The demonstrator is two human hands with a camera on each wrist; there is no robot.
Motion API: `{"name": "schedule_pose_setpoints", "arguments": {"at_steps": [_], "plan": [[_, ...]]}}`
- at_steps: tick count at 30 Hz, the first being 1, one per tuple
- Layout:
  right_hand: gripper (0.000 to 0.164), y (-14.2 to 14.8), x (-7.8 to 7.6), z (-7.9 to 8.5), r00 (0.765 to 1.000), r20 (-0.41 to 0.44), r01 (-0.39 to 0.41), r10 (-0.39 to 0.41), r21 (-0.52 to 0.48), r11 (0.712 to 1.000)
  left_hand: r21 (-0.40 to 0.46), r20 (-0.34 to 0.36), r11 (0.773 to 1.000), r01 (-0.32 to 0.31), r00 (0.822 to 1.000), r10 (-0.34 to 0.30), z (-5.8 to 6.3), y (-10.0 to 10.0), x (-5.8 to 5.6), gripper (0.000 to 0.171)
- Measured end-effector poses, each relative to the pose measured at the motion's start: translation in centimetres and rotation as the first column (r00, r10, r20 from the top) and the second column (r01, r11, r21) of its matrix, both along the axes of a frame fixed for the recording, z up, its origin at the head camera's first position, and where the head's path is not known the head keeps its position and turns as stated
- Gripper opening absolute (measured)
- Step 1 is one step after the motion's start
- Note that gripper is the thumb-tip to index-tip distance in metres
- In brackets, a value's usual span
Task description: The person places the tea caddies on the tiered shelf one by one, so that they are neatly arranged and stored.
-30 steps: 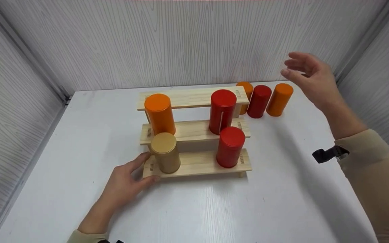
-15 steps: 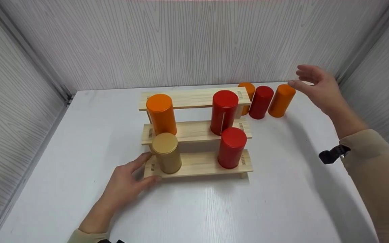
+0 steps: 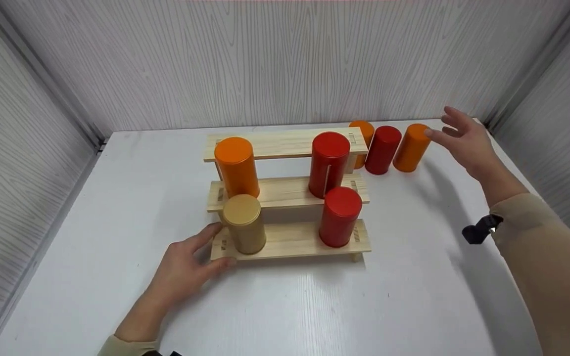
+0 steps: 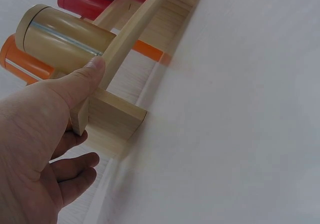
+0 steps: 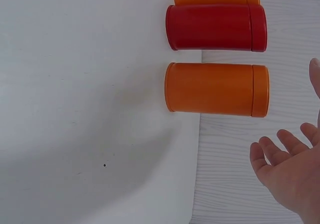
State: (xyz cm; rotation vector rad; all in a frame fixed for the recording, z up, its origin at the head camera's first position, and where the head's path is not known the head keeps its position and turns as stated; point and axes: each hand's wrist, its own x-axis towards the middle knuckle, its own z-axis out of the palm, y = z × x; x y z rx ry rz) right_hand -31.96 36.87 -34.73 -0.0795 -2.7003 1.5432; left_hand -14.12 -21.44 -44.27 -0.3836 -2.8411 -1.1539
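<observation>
A three-tier wooden rack (image 3: pixel 290 240) stands mid-table. My left hand (image 3: pixel 182 269) holds the left end of its bottom step, the thumb on the front edge in the left wrist view. Beside that hand, a gold canister (image 3: pixel 245 230) stands on the bottom step, and a red canister (image 3: pixel 338 225) is at the other end. The middle step bears an orange canister (image 3: pixel 238 168) and a taller-looking red canister (image 3: pixel 327 165). My right hand (image 3: pixel 468 143), fingers spread and holding nothing, is by the rightmost orange canister (image 3: pixel 410 151); the right wrist view shows a gap between them.
Behind the rack's right side stand a red canister (image 3: pixel 383 151) and another orange canister (image 3: pixel 363 129), partly hidden by the top step (image 3: pixel 280 142). White wood-grain panels (image 3: pixel 285 64) enclose the white table (image 3: pixel 305 306) at the back and sides.
My right hand has come down beside the rightmost orange canister, its fingers spreading a little. My left hand keeps its hold on the rack, and the canisters stay put.
</observation>
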Motion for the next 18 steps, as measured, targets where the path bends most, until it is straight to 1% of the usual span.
{"name": "schedule_pose_setpoints", "arguments": {"at_steps": [7, 12, 18], "plan": [[0.098, -0.1, -0.4, -1.3, 1.000, 0.017, -0.006, 0.006, 0.007, 1.000, 0.007, 0.000, 1.000, 0.002, 1.000, -0.002, -0.1, 0.0, 0.0, 0.083], [0.101, -0.3, -0.7, -2.2, 0.999, 0.040, 0.012, -0.012, -0.007, 1.000, -0.001, 0.002, 1.000, -0.003, 1.000, 0.003, -0.2, -0.1, -0.1, 0.083], [0.104, -0.7, -1.0, -2.8, 0.998, 0.059, 0.016, -0.015, -0.008, 1.000, -0.006, 0.015, 1.000, -0.009, 1.000, 0.009, 0.1, 0.0, 0.1, 0.084]]}}
